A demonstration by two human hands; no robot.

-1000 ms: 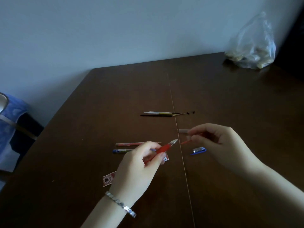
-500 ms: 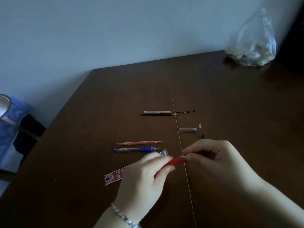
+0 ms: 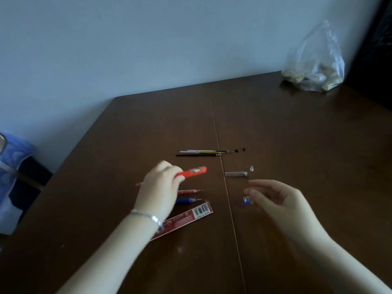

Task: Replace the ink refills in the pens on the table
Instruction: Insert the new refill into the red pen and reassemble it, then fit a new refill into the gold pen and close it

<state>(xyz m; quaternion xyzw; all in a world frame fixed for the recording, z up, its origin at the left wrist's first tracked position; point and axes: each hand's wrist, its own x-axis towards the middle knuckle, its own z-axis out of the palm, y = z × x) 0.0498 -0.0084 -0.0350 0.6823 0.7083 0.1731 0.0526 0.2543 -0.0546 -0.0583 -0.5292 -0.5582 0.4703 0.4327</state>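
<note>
My left hand (image 3: 160, 188) is closed around a red pen (image 3: 194, 172) with its cap on, held just above the brown table (image 3: 286, 128). My right hand (image 3: 277, 198) hovers over the table with fingers apart and nothing in it. Beside its fingertips lies a blue pen cap (image 3: 245, 201). A red pen (image 3: 191, 191) and a blue pen (image 3: 187, 200) lie side by side under my left hand. Further back lie thin refills (image 3: 201, 153). A grey cap (image 3: 236, 174) and a small clear tip (image 3: 251, 168) rest right of the table's seam.
A red refill packet (image 3: 188, 218) with a barcode lies near my left wrist. Small black bits (image 3: 240, 149) lie beside the refill tips. A clear plastic bag (image 3: 316, 66) stands at the far right corner. A blue cloth-covered object (image 3: 12, 166) stands left of the table.
The hands have parted. My left hand carried the red pen, now capped, up and to the left; my right hand let go of it and opened.
</note>
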